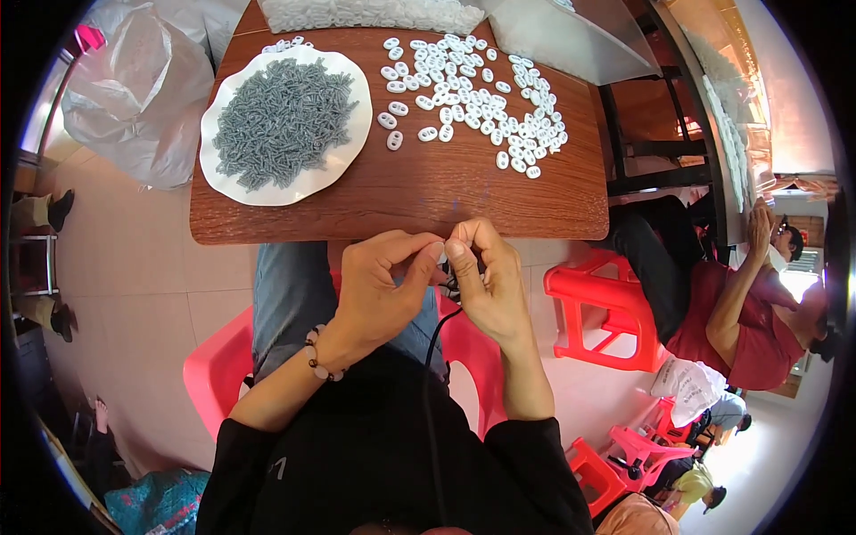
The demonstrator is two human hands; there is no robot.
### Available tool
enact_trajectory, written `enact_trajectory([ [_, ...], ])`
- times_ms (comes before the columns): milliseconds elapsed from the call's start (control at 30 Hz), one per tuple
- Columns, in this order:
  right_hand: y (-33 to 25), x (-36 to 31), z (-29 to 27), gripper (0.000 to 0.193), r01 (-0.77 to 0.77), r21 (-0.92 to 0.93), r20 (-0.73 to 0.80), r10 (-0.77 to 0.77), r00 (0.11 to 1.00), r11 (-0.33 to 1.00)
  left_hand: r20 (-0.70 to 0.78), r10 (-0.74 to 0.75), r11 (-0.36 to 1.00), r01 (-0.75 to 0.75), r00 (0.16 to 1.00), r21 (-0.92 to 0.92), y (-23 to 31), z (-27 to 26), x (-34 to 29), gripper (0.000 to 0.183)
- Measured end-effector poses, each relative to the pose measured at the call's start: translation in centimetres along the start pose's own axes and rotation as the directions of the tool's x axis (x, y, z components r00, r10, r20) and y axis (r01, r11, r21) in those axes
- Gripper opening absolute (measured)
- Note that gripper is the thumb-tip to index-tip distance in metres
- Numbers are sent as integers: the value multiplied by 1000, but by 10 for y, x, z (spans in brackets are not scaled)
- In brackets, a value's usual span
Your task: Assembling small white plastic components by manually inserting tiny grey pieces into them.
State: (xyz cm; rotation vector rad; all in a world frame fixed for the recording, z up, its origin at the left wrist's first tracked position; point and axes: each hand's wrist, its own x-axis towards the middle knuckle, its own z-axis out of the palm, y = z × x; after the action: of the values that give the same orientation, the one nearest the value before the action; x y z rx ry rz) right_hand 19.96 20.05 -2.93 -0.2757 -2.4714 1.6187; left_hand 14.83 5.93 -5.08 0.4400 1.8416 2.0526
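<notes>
In front of the table's near edge, my left hand (383, 281) and my right hand (488, 283) meet at their fingertips. Both are closed in a pinch. A bit of a small white piece (442, 257) shows by the left thumb tip; fingers cover most of it. What the right fingertips grip is hidden. On the wooden table (401, 192), a white wavy-rimmed plate (364, 134) bears a heap of tiny grey rod-like pieces (283, 120). Right of it lie many loose white oval pieces (455, 85), each with two round openings.
Clear plastic bins (571, 40) line the table's far side. A big white sack (138, 98) stands at the left. On the right are a red stool (602, 308) and a seated person in a dark red shirt (740, 325). Other people sit farther back. A dark cable hangs down my front.
</notes>
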Motion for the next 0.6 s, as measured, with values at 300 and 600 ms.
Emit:
enact_trajectory([
  [300, -8, -17, 0, 15, -128, 25, 9, 128, 992, 991, -127, 125, 990, -116, 984, 76, -14, 0, -11, 14],
  [600, -1, -19, 2, 11, -196, 330, -23, 215, 976, 923, -32, -162, 961, 151, 986, -230, 0, -10, -8, 22],
])
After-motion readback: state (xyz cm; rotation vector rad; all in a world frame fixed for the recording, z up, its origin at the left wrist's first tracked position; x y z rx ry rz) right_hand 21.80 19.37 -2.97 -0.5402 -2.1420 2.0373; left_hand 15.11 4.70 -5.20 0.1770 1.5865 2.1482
